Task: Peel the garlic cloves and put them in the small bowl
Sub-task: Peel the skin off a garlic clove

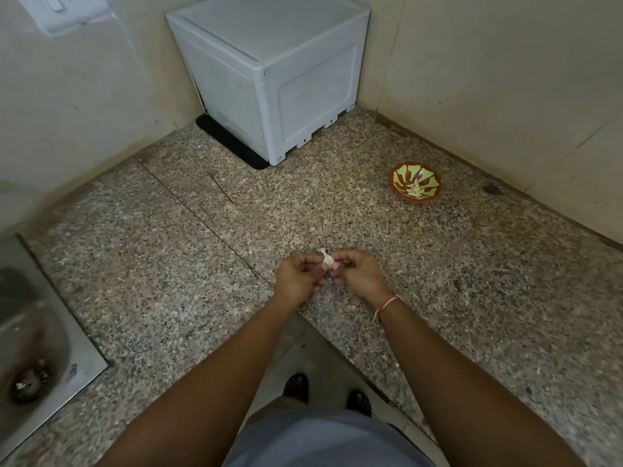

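Garlic clove point(326, 259), pale and papery with a twisted tip, sits pinched between your left hand point(298, 276) and right hand point(357, 273); the fingers of both curl round it above the speckled granite bench point(188, 251). The small bowl point(415, 186), round, glazed green with reddish-brown streaks, stands at two o'clock from your hands, well apart, holding pale pieces. A boxy grey plastic appliance point(269, 82) fills the corner at twelve o'clock. A steel sink point(37, 332) lies at eight o'clock.
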